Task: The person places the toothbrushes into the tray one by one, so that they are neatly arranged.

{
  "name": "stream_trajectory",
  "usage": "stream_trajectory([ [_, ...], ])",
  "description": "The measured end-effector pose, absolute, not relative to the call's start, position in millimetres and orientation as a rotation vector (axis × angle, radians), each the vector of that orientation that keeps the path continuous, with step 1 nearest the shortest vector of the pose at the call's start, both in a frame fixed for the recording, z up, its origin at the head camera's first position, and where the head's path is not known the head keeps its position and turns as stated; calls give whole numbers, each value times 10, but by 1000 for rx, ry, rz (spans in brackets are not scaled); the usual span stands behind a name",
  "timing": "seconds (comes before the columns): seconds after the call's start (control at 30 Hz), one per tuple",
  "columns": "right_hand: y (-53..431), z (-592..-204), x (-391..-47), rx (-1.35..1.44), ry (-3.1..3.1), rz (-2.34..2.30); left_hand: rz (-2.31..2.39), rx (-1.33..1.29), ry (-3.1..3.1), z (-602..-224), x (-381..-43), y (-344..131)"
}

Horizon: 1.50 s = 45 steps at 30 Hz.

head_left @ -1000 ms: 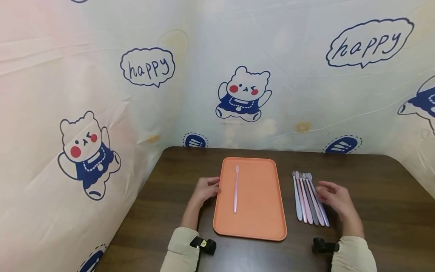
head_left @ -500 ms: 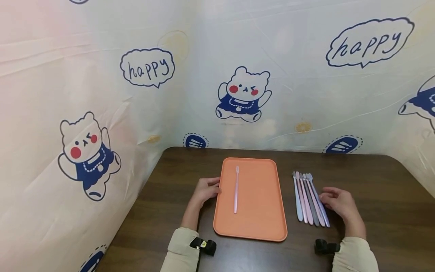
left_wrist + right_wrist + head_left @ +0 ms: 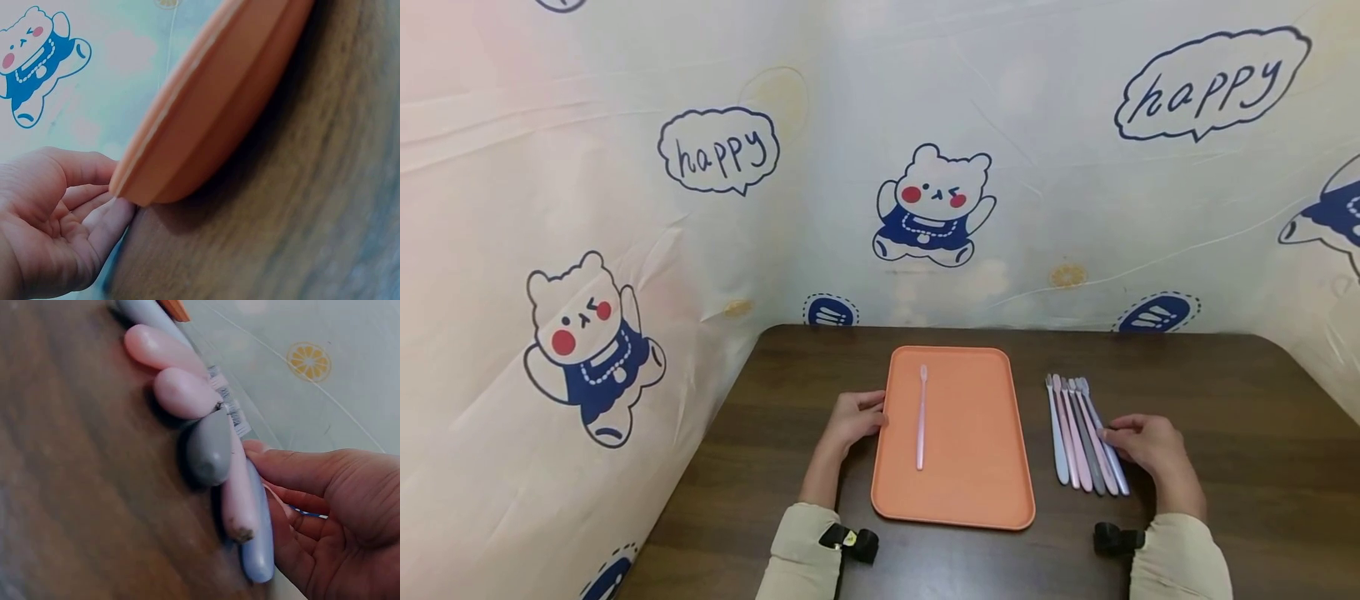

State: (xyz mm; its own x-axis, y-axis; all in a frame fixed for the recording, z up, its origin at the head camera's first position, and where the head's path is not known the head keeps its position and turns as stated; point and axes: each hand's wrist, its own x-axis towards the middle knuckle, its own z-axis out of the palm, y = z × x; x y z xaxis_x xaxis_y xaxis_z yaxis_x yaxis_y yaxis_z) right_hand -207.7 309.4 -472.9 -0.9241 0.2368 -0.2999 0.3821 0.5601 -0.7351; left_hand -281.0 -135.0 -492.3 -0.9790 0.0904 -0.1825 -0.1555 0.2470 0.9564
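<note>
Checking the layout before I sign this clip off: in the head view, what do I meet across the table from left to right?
Left hand → orange tray with a pink toothbrush lying on it → row of toothbrushes → right hand.

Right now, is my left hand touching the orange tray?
Touching. The left wrist view shows it: your left hand meets the near corner of the orange tray, digits right against its edge with no gap.
</note>
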Motion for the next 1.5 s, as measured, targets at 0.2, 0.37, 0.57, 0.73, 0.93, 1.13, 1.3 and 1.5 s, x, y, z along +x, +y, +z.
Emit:
stream_trajectory([
  [0.2,3055,-4700,-2083,574,2638,-1302,1816,-48,2305,-4898,-2793,-1356],
  [0.37,3042,-4686,-2085,576,2641,-1262,1808,-54,2297,-4894,-2792,-1355],
  [0.57,3030,-4675,-2103,524,2664,-1205,1810,-71,2307,-4906,-2792,-1355],
  [0.73,3006,-4648,-2122,483,2688,-1167,1814,-76,2319,-4927,-2791,-1366],
  [0.93,2983,-4640,-2124,462,2730,-1109,1816,-49,2328,-4929,-2789,-1368],
  [1.13,2961,-4651,-2102,505,2744,-1089,1815,-45,2322,-4934,-2792,-1359],
  [1.3,2966,-4686,-2089,533,2764,-1104,1821,-47,2324,-4953,-2792,-1360],
  [1.5,2969,-4694,-2089,594,2749,-1168,1830,-41,2325,-4906,-2760,-1347],
])
